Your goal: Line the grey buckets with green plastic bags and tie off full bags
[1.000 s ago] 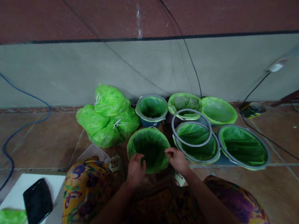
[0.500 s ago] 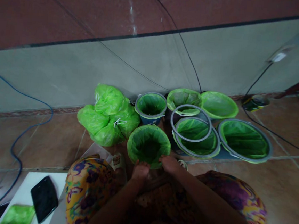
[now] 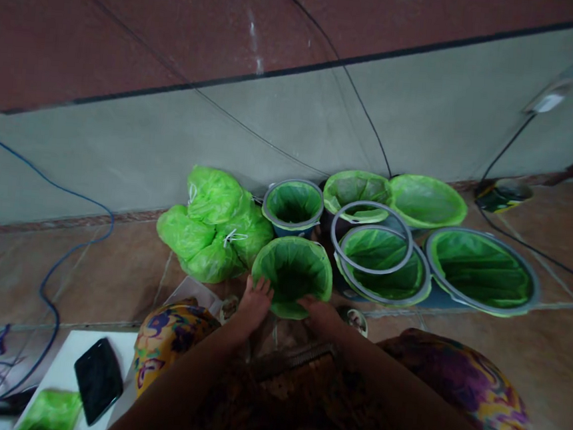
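Directly in front of me stands a small trash bin lined with a green trash bag (image 3: 292, 269), the bag folded outward over its rim. My left hand (image 3: 257, 301) is at the near-left side of that rim, its fingers closed over the bag's edge. At the near-right side my right hand (image 3: 319, 310) grips the edge, its fingertips partly hidden inside the bag. The bin's own wall is covered by the bag. Just behind it is another lined bin with a grey ring (image 3: 292, 205).
Filled, tied green bags (image 3: 220, 229) lie at the left by the wall. More lined bins stand at the right; a loose grey ring (image 3: 335, 236) rests over one bin (image 3: 423, 284). A white surface holds a black tablet-like device (image 3: 98, 380). A blue cable (image 3: 55, 275) crosses the floor.
My left hand has slid leftward and up along the bag's rim, from the near edge to the near-left side. My right hand stays at the near-right edge.
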Available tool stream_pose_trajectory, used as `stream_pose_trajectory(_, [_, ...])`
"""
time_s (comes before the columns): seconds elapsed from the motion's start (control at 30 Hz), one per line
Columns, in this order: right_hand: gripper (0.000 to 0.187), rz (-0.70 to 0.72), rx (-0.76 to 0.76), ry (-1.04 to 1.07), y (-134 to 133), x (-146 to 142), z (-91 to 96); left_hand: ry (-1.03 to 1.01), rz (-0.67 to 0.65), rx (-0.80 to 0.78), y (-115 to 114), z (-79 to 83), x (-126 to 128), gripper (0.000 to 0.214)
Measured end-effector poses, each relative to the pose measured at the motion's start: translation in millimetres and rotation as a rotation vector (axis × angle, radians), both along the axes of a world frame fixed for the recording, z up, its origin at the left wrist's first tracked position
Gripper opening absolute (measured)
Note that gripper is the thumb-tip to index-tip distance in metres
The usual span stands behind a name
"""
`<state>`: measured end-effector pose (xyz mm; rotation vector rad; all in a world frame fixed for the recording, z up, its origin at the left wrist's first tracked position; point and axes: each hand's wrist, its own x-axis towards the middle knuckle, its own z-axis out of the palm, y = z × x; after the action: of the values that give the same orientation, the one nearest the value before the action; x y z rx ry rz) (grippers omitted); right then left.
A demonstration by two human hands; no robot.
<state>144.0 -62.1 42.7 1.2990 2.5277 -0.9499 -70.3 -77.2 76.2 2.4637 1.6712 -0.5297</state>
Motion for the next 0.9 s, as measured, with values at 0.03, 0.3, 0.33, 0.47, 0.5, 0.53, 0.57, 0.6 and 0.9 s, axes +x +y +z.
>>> stream_pose_trajectory(0.03, [0.050,-0.012,0.002,0.030,3,1,4.5,-0.008,0.049,0.009,-2,5.2,1,0.042])
stream_pose_trajectory(0.3, [0.042,-0.099,0.081,0.011,17,21,6.5,-0.261,0.137,-0.160,-37,2.5,55,0.030])
stream_pose_trajectory(0.33, [0.042,-0.080,0.089,0.003,16,22,2.2,-0.261,0.141,-0.182,-38,-2.4,60,0.028])
stream_pose_trajectory(0.47, [0.036,-0.008,0.047,-0.061,11,20,-12.4,-0.221,0.123,-0.200,-35,-19.2,62,0.026])
stream_pose_trajectory(0.5, [0.034,0.003,0.029,-0.076,12,19,-14.3,-0.208,0.114,-0.201,-34,-22.1,60,0.026])
stream_pose_trajectory(0.53, [0.033,0.008,0.015,-0.087,13,19,-15.5,-0.195,0.108,-0.202,-33,-24.6,58,0.026])
stream_pose_trajectory(0.57, [0.032,0.010,0.010,-0.094,14,19,-16.1,-0.183,0.104,-0.200,-31,-26.7,56,0.026])
stream_pose_trajectory(0.6, [0.033,0.012,0.012,-0.096,15,19,-16.3,-0.172,0.098,-0.196,-30,-28.3,54,0.027])
stream_pose_trajectory(0.9, [0.037,-0.016,-0.008,-0.104,7,10,-9.2,-0.082,-0.134,-0.166,-13,-29.3,27,0.023])
